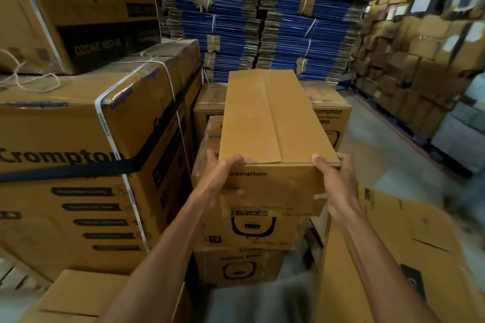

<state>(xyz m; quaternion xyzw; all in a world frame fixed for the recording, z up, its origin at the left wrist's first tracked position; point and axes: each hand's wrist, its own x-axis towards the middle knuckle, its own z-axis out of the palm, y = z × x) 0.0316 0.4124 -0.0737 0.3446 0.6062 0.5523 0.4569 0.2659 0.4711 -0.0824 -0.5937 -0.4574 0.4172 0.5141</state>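
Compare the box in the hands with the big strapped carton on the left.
The held box is long and narrow; the strapped carton is far bulkier. The held box has no straps; the strapped carton is bound with white strapping. Both are brown cardboard printed Crompton.

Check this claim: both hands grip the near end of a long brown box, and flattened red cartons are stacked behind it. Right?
Wrong colour: the head view shows the cartons are blue. The left hand and right hand do grip the box at its near end.
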